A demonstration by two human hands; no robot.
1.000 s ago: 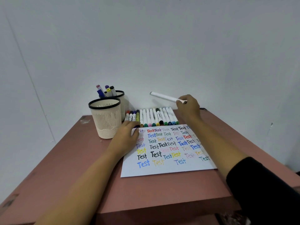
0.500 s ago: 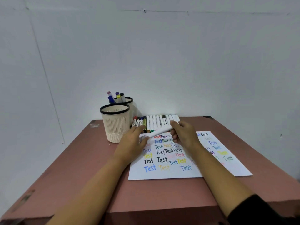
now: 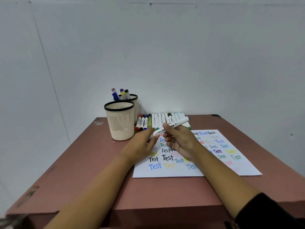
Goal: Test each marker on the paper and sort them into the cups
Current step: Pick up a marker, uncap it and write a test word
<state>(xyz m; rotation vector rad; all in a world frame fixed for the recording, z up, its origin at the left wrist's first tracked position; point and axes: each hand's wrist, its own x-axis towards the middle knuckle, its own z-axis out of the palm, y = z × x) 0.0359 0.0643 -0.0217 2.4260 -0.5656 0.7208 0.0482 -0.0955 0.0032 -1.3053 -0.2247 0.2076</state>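
Marker [image 3: 179,122] lowered over paper [image 3: 165,173]; right hand [image 3: 181,141] fingers clamp mid-barrel, left hand [image 3: 142,146] fingers seemingly pinch end.

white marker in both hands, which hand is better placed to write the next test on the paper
Right, I'd judge. The right hand grips the white marker around its barrel above the paper; the left hand only pinches its lower end, likely to pull the cap.
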